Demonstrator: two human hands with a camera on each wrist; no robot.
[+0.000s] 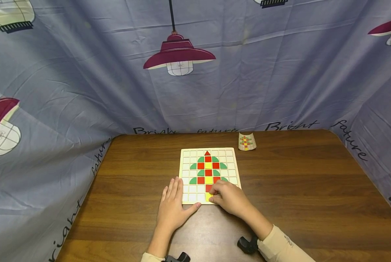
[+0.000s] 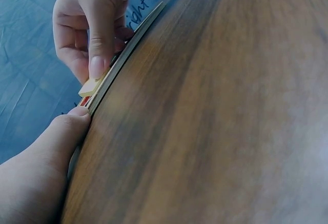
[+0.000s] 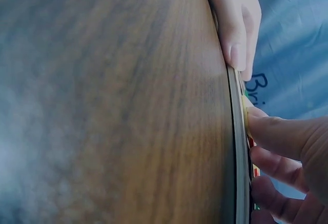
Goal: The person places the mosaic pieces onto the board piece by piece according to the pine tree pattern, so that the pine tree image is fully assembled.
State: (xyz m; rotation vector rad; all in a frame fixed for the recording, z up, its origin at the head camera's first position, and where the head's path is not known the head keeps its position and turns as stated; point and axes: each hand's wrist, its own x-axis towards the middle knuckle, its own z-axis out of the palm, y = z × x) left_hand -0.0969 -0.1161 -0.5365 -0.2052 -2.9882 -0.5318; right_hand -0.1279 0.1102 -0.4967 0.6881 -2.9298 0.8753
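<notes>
A pale square grid board (image 1: 186,197) lies on the table and bears a tree-like pattern of red squares (image 1: 208,173), yellow squares (image 1: 208,180), green quarter-rounds (image 1: 193,181) and a red triangle at the top. My right hand (image 1: 232,199) pinches a yellow square tile (image 1: 208,197) at the pattern's bottom, by the board's near edge. In the left wrist view that tile (image 2: 89,88) stands tilted under the thumb. My left hand (image 1: 173,210) rests at the board's near left corner, fingers straight along the left side and thumb spread at the near edge.
Behind the board's far right corner sits a small curved card (image 1: 247,142) printed with a similar coloured pattern. The brown wooden table (image 1: 313,189) is backed by a blue-grey curtain (image 1: 264,83) with lamp prints. Black wrist straps (image 1: 247,245) show at both sleeves.
</notes>
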